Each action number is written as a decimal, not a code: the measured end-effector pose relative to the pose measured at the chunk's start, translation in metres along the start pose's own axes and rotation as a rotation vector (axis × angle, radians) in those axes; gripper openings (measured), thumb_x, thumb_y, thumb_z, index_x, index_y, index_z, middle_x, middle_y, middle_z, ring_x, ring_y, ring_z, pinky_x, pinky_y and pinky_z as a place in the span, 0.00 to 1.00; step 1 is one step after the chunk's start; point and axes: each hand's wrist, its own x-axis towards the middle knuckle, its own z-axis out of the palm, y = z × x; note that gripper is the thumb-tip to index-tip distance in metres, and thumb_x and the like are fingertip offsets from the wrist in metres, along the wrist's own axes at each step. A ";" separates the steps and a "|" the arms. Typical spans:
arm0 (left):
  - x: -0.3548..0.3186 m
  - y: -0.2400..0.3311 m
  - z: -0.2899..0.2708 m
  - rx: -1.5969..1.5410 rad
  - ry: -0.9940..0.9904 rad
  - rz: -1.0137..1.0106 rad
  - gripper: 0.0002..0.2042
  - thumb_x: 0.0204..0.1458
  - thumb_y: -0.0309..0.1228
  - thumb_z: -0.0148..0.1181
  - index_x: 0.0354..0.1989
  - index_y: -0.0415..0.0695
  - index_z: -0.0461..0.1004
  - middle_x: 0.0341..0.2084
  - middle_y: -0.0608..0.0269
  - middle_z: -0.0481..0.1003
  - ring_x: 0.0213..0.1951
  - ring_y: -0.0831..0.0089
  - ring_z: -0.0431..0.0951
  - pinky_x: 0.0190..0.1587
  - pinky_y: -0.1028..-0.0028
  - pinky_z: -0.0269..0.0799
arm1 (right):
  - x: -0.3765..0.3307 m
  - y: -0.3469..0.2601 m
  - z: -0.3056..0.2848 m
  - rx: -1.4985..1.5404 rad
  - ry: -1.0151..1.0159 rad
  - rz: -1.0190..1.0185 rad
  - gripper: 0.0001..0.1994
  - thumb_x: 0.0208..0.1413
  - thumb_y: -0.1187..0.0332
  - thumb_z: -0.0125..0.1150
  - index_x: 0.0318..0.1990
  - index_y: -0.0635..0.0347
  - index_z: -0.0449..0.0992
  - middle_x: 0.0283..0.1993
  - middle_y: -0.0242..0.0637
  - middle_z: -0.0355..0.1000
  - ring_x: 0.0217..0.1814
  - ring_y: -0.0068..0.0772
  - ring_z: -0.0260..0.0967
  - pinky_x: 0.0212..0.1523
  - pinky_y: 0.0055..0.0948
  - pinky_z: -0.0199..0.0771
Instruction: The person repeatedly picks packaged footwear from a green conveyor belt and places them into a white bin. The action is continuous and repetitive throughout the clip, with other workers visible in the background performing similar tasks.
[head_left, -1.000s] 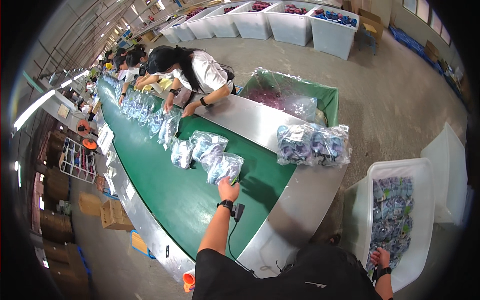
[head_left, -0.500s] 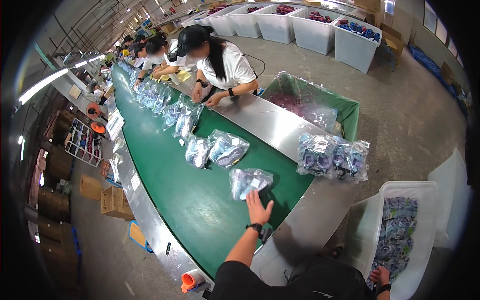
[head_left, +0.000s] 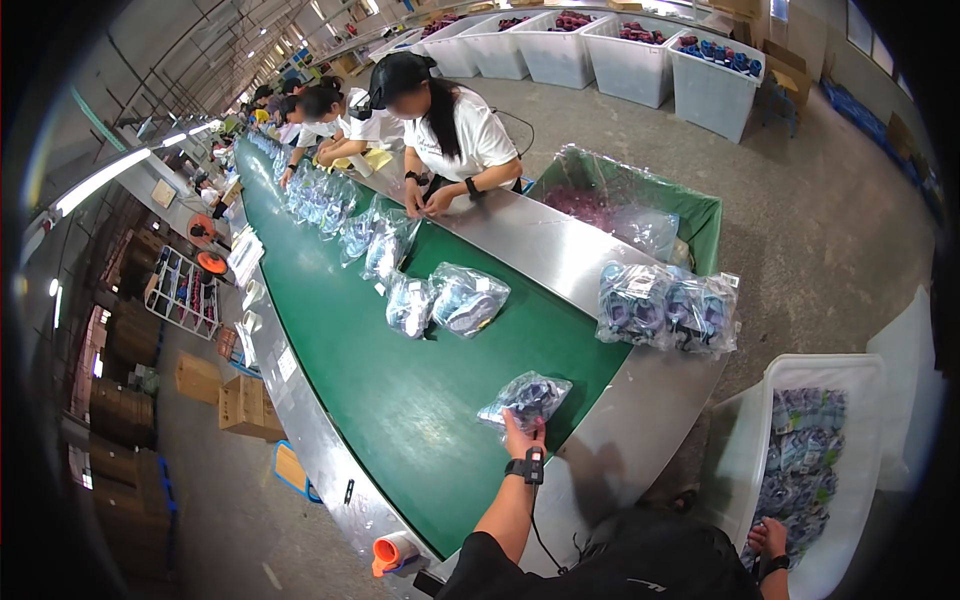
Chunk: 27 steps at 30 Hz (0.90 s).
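Near the wide end of the green conveyor belt [head_left: 400, 420], my left hand [head_left: 524, 436] grips a clear plastic bag of shoes [head_left: 535, 398], dark and purplish inside. The fingers are closed on the side of the bag nearest me. My right hand [head_left: 768, 537] is at the lower right, beside the white bin [head_left: 868, 440], its fingers curled; what they hold, if anything, is hidden. Inside that bin lie rows of bagged shoes [head_left: 800, 450]. Two more bagged pairs [head_left: 668, 308] rest on the metal edge to the right of the belt.
Farther up the belt lie several bagged shoes [head_left: 468, 298]. A co-worker in a white shirt [head_left: 460, 140] stands at the metal ledge [head_left: 520, 240], beside a green lined container [head_left: 700, 225]. An orange cup [head_left: 392, 552] lies at the belt's near left corner.
My left hand has gone from lying spread on the bag to gripping it. The bag has turned and come nearer and slightly right. My right hand stays by the bin.
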 end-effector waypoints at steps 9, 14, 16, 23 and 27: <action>0.069 0.037 -0.029 0.477 0.066 -0.092 0.47 0.38 0.55 0.71 0.62 0.38 0.59 0.47 0.49 0.72 0.43 0.56 0.77 0.41 0.58 0.76 | 0.002 0.041 0.000 0.136 -0.055 0.063 0.13 0.55 0.58 0.57 0.43 0.52 0.68 0.30 0.38 0.70 0.25 0.38 0.72 0.23 0.36 0.76; 0.064 -0.005 0.000 0.166 -0.176 -0.468 0.22 0.58 0.45 0.48 0.51 0.39 0.67 0.47 0.48 0.74 0.47 0.51 0.76 0.48 0.52 0.75 | 0.009 0.050 0.000 0.136 -0.056 -0.062 0.14 0.54 0.57 0.58 0.41 0.54 0.71 0.33 0.43 0.72 0.28 0.43 0.73 0.24 0.40 0.75; 0.012 -0.005 0.030 0.131 -0.132 -0.383 0.21 0.57 0.45 0.50 0.52 0.43 0.67 0.47 0.54 0.74 0.46 0.56 0.76 0.46 0.54 0.75 | 0.002 0.028 0.005 0.118 -0.222 -0.156 0.08 0.58 0.61 0.55 0.38 0.54 0.71 0.31 0.39 0.74 0.29 0.37 0.74 0.26 0.37 0.77; -0.140 -0.043 0.103 0.447 -0.401 -0.485 0.19 0.52 0.44 0.58 0.49 0.46 0.71 0.42 0.61 0.76 0.42 0.65 0.77 0.45 0.63 0.74 | -0.101 -0.096 0.079 0.065 -0.330 -0.307 0.19 0.61 0.58 0.55 0.53 0.62 0.69 0.38 0.35 0.74 0.36 0.24 0.74 0.35 0.22 0.74; -0.208 -0.075 0.127 0.650 -0.654 -0.622 0.19 0.55 0.41 0.55 0.52 0.43 0.69 0.46 0.60 0.76 0.46 0.64 0.76 0.52 0.62 0.72 | -0.129 -0.126 0.095 0.012 -0.489 -0.410 0.20 0.63 0.59 0.51 0.56 0.63 0.67 0.43 0.36 0.73 0.41 0.24 0.73 0.41 0.23 0.74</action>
